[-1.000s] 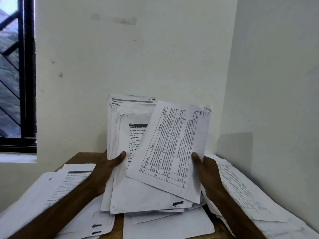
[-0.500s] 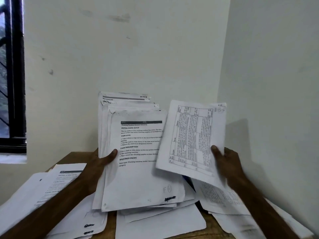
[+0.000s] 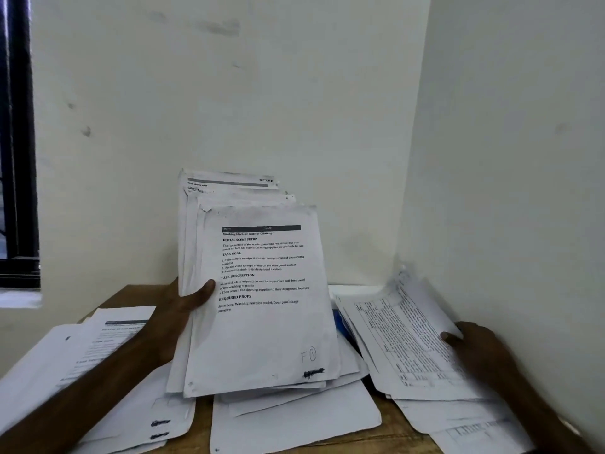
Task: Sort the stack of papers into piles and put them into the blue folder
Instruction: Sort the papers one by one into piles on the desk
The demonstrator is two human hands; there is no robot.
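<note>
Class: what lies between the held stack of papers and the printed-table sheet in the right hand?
Between the stack of papers and the sheet, the head view shows a sliver of the blue folder, mostly covered.

The stack of papers (image 3: 258, 335) is white with black print, the folder (image 3: 342, 326) blue, the table (image 3: 131, 294) brown.

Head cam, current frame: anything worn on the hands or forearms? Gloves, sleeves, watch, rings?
Nothing visible. Left hand and right hand are ungloved, no rings seen. The forearms are bare to the frame edge: no sleeve, watch or band.
</note>
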